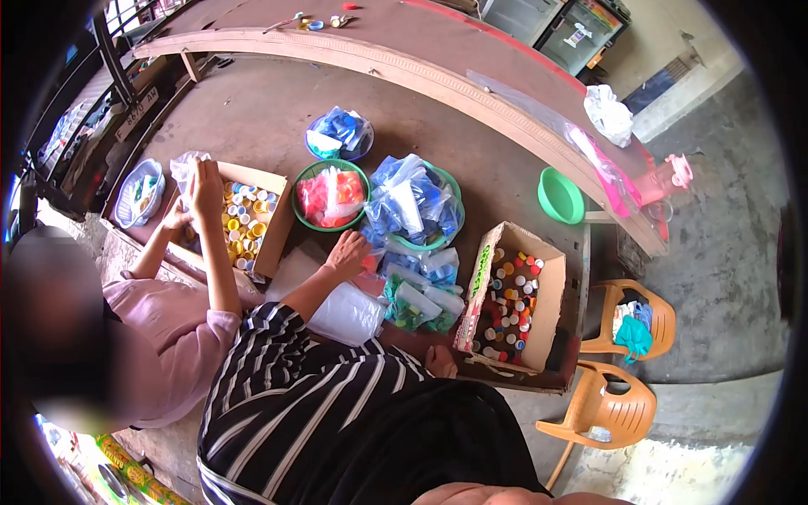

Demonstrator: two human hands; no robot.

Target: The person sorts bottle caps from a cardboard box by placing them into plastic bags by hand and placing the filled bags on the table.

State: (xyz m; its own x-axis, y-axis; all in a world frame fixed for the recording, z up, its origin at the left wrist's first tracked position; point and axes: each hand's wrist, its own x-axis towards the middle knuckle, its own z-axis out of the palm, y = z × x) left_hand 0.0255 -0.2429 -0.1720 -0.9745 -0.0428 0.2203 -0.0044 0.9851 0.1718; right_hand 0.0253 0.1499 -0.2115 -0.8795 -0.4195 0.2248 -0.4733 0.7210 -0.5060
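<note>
My left hand [348,251] reaches over the filled plastic bags, fingers stretched out and touching the edge of the pile beside a bag with red contents [370,263]. Close to it are a green basket of red-filled bags [331,195] and a larger green basket heaped with blue-filled bags [412,198]. My right hand [440,362] is low at the table's front edge, fingers curled; whatever may be in them is hidden. Between my hands lie bags of green caps [421,303] and a stack of clear plastic bags [347,313]. Right of them stands a cardboard box of mixed bottle caps [513,295].
On my left a co-worker in a pink top [172,337] handles a clear bag [187,168] above a box of yellow and white caps [271,236]. An empty green basin [560,195] stands at the back right. Orange plastic chairs [619,412] are beyond the table's right end.
</note>
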